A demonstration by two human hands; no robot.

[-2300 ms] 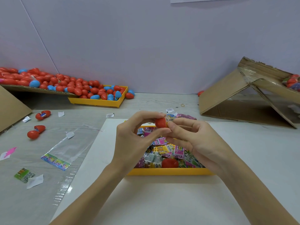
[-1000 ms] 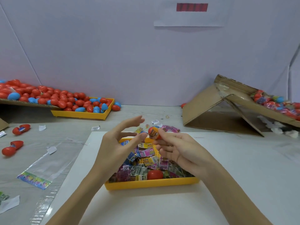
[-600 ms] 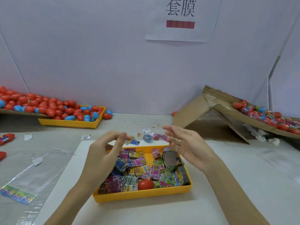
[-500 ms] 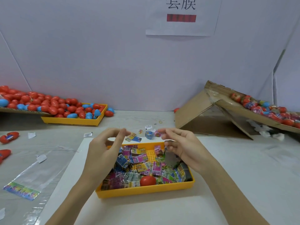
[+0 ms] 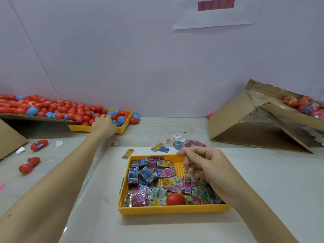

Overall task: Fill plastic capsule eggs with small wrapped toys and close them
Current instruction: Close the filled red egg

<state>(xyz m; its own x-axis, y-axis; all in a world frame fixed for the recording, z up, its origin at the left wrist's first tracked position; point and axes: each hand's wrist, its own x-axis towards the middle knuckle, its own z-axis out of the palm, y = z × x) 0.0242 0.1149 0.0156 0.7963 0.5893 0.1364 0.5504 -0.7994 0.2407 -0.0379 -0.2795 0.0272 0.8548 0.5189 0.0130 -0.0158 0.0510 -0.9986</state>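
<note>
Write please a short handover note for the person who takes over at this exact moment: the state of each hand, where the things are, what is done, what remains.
Left hand: reaching into the far yellow tray of red and blue capsule eggs; whether it grips one cannot be told.
Right hand: hovers over the near yellow tray, fingers loosely curled, holding nothing.
Wrapped toys fill the near tray, where one red egg also lies.
Done: filled eggs lie on the cardboard ramp at the right.
Left: take an empty egg, put a toy inside, close it, repeat.
</note>
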